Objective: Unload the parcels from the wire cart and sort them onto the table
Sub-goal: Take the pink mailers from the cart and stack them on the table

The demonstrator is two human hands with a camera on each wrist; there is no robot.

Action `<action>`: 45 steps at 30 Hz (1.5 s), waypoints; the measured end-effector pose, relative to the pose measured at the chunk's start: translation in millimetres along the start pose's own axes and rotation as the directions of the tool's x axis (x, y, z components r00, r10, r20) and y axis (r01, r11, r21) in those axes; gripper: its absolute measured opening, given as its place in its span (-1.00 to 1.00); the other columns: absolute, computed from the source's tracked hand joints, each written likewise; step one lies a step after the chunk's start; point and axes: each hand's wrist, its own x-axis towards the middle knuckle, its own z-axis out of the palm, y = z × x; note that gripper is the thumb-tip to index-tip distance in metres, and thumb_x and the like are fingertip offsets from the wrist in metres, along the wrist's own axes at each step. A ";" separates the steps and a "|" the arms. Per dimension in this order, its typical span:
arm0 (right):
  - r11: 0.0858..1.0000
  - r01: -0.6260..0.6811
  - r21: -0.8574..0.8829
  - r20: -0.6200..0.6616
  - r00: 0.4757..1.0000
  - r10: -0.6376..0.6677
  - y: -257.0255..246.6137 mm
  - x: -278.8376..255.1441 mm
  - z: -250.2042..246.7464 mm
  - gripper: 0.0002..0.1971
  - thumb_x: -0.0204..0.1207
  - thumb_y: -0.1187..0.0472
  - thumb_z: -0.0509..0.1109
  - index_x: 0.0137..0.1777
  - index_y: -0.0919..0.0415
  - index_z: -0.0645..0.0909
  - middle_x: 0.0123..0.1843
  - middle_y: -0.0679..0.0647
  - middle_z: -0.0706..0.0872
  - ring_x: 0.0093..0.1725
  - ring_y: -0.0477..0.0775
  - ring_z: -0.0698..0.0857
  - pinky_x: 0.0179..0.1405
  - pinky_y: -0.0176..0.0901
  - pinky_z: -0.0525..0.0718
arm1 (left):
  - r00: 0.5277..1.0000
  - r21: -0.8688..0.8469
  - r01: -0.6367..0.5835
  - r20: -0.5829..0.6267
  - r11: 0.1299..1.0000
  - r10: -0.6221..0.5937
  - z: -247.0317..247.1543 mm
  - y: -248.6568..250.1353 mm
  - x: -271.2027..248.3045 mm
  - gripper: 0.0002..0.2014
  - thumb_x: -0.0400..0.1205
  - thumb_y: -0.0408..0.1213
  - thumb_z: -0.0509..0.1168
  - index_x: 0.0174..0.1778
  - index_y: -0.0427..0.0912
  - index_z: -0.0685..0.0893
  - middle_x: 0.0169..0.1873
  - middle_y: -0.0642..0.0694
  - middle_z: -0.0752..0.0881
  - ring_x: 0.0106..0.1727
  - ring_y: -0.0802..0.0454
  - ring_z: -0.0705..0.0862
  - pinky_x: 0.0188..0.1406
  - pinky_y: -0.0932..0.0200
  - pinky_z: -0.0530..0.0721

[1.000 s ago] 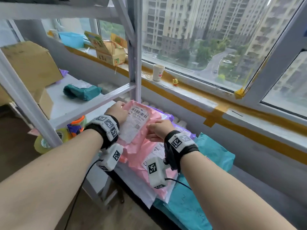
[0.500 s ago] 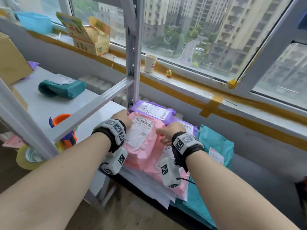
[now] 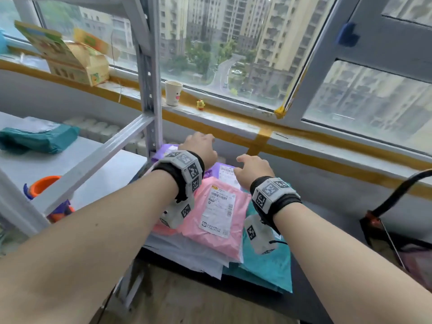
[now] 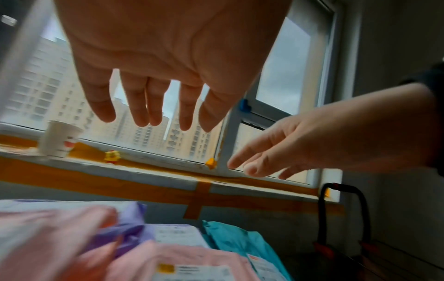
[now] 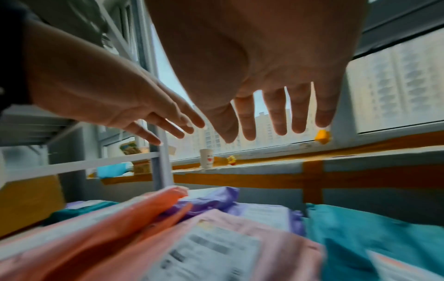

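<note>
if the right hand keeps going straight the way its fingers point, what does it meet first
Probably the grey wall under the window sill. The right hand is open above the purple parcel, fingers aimed at the window, with nothing visible between; depth is unclear.

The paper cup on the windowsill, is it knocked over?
No, the paper cup stands upright on the windowsill, with a small yellow toy beside it.

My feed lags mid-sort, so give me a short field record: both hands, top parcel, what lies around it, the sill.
left hand: open, fingers straight, above the pile, holds nothing
right hand: open, holds nothing
top parcel: pink parcel, label up
behind it: purple parcels
right of it: teal parcel
sill: paper cup, small yellow figure
</note>
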 end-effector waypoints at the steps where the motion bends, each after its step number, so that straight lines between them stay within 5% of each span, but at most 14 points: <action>1: 0.999 -0.021 -0.049 0.015 1.000 0.022 10.9 -5.9 -3.1 -0.57 0.61 0.12 0.15 0.49 -0.02 0.42 0.45 0.15 0.50 0.45 0.26 0.42 0.38 0.06 0.44 | 0.999 0.022 -0.041 0.024 0.999 0.041 7.4 13.2 -0.8 -0.56 0.67 -0.18 0.13 0.51 -0.02 0.39 0.50 -0.15 0.35 0.51 -0.16 0.31 0.44 -0.11 0.41; 6: 0.974 -0.175 -0.143 0.049 0.982 0.184 75.8 -40.5 -23.5 -0.51 0.66 -0.02 0.10 0.59 -0.03 0.27 0.54 0.15 0.35 0.53 0.25 0.29 0.47 0.11 0.32 | 0.965 0.142 -0.238 0.149 0.961 0.217 46.0 81.4 -13.2 -0.57 0.65 -0.15 0.16 0.47 -0.03 0.43 0.45 -0.13 0.37 0.47 -0.16 0.35 0.35 -0.13 0.43; 16: 0.920 -0.392 -0.032 0.016 0.920 0.392 226.7 -134.7 -39.3 -0.54 0.60 -0.09 0.21 0.50 -0.06 0.44 0.50 0.11 0.49 0.50 0.25 0.40 0.48 0.07 0.40 | 0.853 0.236 -0.488 0.336 0.841 0.400 107.3 223.5 -77.2 -0.51 0.61 -0.13 0.20 0.50 -0.01 0.40 0.46 -0.15 0.37 0.49 -0.19 0.33 0.41 -0.15 0.42; 27: 0.822 -0.562 0.095 -0.001 0.825 0.565 451.2 -310.7 -82.2 -0.65 0.61 0.01 0.17 0.35 -0.05 0.59 0.42 0.04 0.61 0.37 0.21 0.56 0.38 0.02 0.53 | 0.686 0.113 -0.671 0.470 0.733 0.556 215.3 439.5 -236.4 -0.55 0.63 -0.11 0.22 0.46 -0.05 0.47 0.43 -0.18 0.42 0.44 -0.21 0.41 0.38 -0.09 0.47; 31: 0.795 -0.595 0.120 0.004 0.801 0.599 520.1 -360.8 -91.0 -0.67 0.65 0.11 0.17 0.35 0.00 0.60 0.38 0.02 0.63 0.32 0.15 0.59 0.18 -0.20 0.54 | 0.642 0.091 -0.706 0.502 0.703 0.580 256.2 502.5 -277.1 -0.55 0.61 -0.12 0.22 0.45 -0.02 0.48 0.41 -0.17 0.44 0.42 -0.20 0.43 0.34 -0.09 0.49; 37: 0.771 -0.632 0.079 0.081 0.775 0.627 605.0 -394.6 -87.2 -0.70 0.65 0.18 0.16 0.23 0.07 0.68 0.32 0.07 0.67 0.27 0.18 0.61 0.08 -0.21 0.54 | 0.611 0.043 -0.705 0.543 0.708 0.576 313.1 559.9 -308.2 -0.56 0.63 -0.14 0.21 0.46 -0.01 0.46 0.41 -0.18 0.45 0.42 -0.18 0.43 0.33 -0.03 0.49; 45: 0.778 -0.615 0.128 0.203 0.784 0.587 693.4 -354.8 -67.7 -0.72 0.62 0.27 0.22 0.12 0.09 0.75 0.33 0.06 0.67 0.30 0.16 0.60 0.19 -0.20 0.54 | 0.654 0.063 -0.627 0.583 0.776 0.482 390.1 606.8 -271.0 -0.64 0.64 -0.18 0.24 0.35 -0.13 0.57 0.29 -0.18 0.58 0.25 -0.16 0.60 0.15 0.04 0.58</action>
